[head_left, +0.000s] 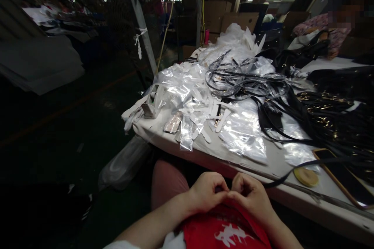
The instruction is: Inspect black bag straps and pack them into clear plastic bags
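Note:
My left hand [208, 191] and my right hand [251, 194] meet at the fingertips above the red apron [222, 229] on my lap. Both are closed in a pinch, thumbs nearly touching. What sits between the fingers is hidden or too small to make out. A black strap [292, 173] runs from the table down to the back of my right hand and disappears behind it. Beyond the hands, on the table [163, 140], lie clear plastic bags [245, 136] and white notched strips [201, 124].
Coiled black straps [233, 81] and a dark heap with gold clasps [327, 113] cover the right side. A phone [344, 181] and a yellow round tape [306, 176] lie near the table edge. A grey metal post [143, 27] stands left. A person in a patterned sleeve [312, 23] is across the table.

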{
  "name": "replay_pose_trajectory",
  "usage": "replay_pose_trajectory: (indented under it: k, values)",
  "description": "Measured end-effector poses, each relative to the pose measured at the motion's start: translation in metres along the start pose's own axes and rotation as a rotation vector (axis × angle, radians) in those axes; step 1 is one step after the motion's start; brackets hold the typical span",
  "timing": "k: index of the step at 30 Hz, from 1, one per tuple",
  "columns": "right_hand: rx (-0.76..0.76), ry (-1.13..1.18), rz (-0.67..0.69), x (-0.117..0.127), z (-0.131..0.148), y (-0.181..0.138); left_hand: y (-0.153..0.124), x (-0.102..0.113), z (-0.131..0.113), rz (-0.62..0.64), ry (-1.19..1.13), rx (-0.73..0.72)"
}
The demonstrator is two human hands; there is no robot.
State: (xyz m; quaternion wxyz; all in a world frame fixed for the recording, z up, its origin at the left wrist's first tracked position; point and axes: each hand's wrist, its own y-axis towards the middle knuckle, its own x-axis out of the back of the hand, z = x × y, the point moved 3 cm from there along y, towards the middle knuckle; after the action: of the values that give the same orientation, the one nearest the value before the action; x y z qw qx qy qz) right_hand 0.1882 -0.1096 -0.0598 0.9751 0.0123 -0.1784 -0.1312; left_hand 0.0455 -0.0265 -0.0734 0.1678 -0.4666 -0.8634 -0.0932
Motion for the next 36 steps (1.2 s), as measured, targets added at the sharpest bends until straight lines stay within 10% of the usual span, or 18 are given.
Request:
replay_pose_trajectory:
  k: [11,23,30,36]
  values:
    - [-0.006,-0.114,0.017,0.006,0.011,-0.001,0.002,0.009,0.0,-0.159,0.084,-0.04]
    - [0.069,-0.166,0.049,0.011,0.012,-0.003,0.005,-0.002,0.001,-0.015,-0.126,0.05]
    - [-0.574,-0.314,0.186,0.029,-0.091,-0.048,0.005,0.02,0.008,-0.038,-0.143,0.063]
    - [-0.613,-0.095,-0.066,0.034,-0.129,-0.041,0.011,0.025,0.006,0.134,-0.161,0.026]
